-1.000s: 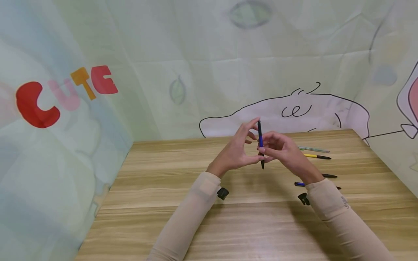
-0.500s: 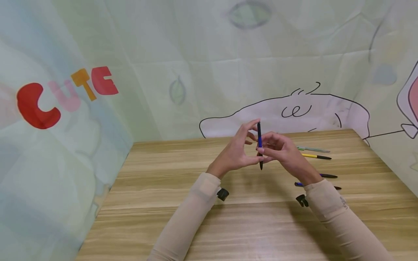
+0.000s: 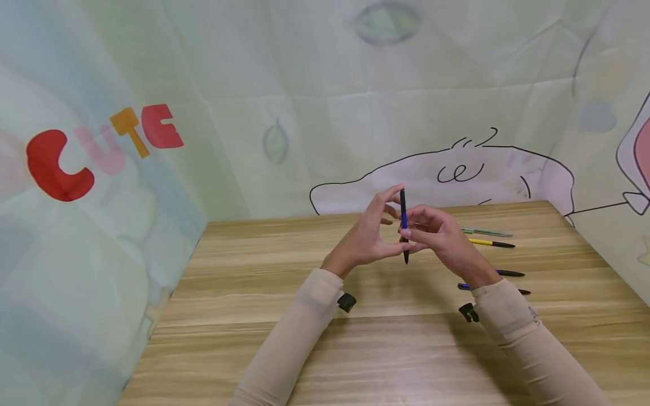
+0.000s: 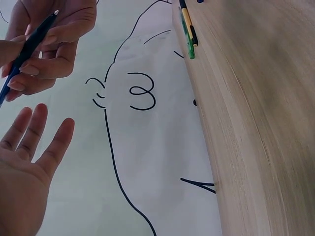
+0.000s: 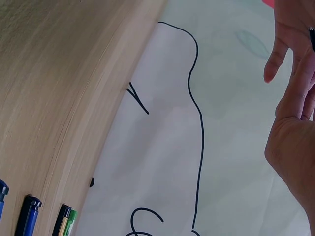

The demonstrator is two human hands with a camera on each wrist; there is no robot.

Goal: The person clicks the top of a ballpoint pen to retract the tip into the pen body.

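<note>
A black and blue ballpoint pen (image 3: 403,206) stands nearly upright above the table, tip down. My right hand (image 3: 447,239) pinches its lower barrel between thumb and fingers. From the other side, my left hand (image 3: 365,239) has its index fingertip at the pen's top end and its thumb against the lower barrel. In the left wrist view the pen (image 4: 37,37) slants across the right hand's fingers, while the left hand's (image 4: 22,187) other fingers spread apart below. The right wrist view catches only the dark pen tip (image 5: 312,37) at its edge.
Right of the hands, several pens lie on the wooden table (image 3: 284,293): a green clear one (image 3: 490,232), a yellow and black one (image 3: 495,243), a dark one (image 3: 510,273) and a blue and black one (image 3: 467,286), partly hidden by the right wrist. A printed cloth backdrop (image 3: 244,158) rises behind.
Between one second and half a second ago, the pen's lower end and my right hand shifted slightly left. Since then both hands and the pen look still.
</note>
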